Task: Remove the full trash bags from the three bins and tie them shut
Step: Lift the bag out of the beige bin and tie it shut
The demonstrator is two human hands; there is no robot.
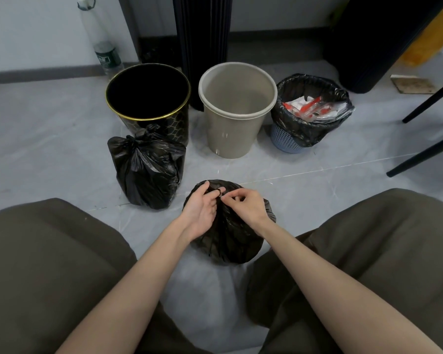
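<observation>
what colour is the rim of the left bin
Gold rim on the black bin, seen in the head view.

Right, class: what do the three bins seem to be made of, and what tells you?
Black bin: probably glossy metal or plastic, gold rim. Beige bin: matte plastic, smooth moulded lip. Blue bin: plastic, lattice wall, under thin shiny black liner.

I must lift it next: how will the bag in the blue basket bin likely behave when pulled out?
The bag looks thin and crinkled, so probably floppy. The flat wrappers suggest it is light. The blue bin may tip or rise with it.
</observation>
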